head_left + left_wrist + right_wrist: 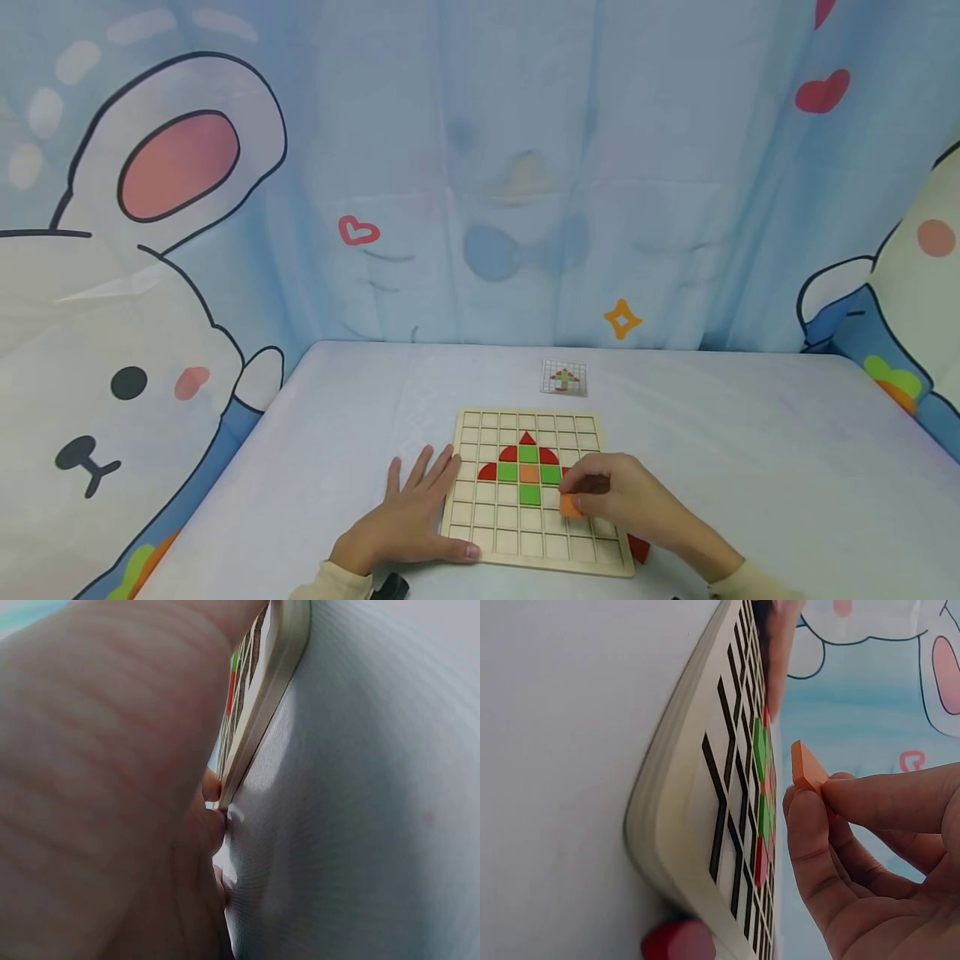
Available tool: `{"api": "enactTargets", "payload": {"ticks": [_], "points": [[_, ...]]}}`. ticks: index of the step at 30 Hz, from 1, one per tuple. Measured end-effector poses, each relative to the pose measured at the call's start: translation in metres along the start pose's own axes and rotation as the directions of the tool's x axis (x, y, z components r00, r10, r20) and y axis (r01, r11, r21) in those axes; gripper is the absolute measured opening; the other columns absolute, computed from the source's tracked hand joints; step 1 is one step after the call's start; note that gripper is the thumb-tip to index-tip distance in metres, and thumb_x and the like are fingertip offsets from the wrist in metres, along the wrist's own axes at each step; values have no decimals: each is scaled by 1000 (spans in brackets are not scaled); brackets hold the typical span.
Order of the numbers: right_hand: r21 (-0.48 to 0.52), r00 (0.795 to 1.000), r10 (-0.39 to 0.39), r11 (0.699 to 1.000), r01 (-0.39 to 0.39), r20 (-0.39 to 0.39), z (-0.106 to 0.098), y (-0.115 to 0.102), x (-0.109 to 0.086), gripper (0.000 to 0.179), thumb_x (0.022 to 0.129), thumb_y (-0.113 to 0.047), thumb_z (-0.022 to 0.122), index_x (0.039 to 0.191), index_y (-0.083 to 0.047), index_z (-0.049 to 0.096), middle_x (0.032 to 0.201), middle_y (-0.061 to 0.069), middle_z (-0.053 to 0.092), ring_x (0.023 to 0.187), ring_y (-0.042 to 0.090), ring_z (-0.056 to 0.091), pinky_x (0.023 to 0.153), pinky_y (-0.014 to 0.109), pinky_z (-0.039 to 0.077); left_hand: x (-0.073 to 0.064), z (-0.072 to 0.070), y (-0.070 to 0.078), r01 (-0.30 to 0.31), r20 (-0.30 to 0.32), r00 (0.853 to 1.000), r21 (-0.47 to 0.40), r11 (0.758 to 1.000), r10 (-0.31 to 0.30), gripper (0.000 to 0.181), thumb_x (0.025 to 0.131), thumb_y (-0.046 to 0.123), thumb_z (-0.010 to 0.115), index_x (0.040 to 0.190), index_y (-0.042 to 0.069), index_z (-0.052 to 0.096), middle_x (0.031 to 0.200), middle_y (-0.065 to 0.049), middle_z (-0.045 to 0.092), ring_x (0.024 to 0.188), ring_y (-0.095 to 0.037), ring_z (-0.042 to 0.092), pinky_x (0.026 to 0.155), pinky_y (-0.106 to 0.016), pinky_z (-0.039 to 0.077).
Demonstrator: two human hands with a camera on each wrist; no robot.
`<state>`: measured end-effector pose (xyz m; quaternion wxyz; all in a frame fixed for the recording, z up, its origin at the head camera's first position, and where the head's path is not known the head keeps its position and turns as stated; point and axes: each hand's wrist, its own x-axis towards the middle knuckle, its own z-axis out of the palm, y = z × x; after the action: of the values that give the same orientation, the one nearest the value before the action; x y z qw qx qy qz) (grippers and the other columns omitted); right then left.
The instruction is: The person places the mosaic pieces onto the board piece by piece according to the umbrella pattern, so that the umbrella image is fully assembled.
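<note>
My right hand [633,504] pinches an orange square tile [571,507] between thumb and fingertips, over the right half of a wooden grid board [531,546]. In the right wrist view that tile [808,769] is tilted and apart from the board. My left hand [408,521] lies spread at the board's left edge, fingertips by the side and thumb at the lower left corner. On the grid are several green square tiles [529,495], an orange tile [529,473], a red triangle [527,438] and red quarter-round pieces [487,472], partly hidden by my right hand.
A small pattern card [564,378] with a similar figure lies behind the board on the white tabletop [360,400]. Red pieces [639,548] lie by the board's lower right edge. A black object [392,587] sits near my left wrist. A printed curtain [525,167] hangs behind.
</note>
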<state>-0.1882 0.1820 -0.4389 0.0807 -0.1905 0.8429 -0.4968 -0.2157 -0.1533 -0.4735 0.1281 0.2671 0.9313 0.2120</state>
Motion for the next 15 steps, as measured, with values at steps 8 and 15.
{"api": "enactTargets", "payload": {"ticks": [8,15], "points": [[-52,998,-62,997,63,30,19,-4,13,15,92,5,77,99,-8,79,98,-4,73,87,13,66,80,25,57,0,0,0,1,1,1000,2,1000,-1,124,84,75,75,172,9,19,180,-8,9,164,-36,-3,120,-72,-10],[-85,993,-103,991,107,49,32,-5,21,19,90,8,76,95,-11,78,92,-7,71,83,9,64,76,26,56,0,0,1,8,8,1000,2,1000,-8,124,84,76,75,172,9,19,180,-8,9,164,-36,-3,120,-72,-9]]}}
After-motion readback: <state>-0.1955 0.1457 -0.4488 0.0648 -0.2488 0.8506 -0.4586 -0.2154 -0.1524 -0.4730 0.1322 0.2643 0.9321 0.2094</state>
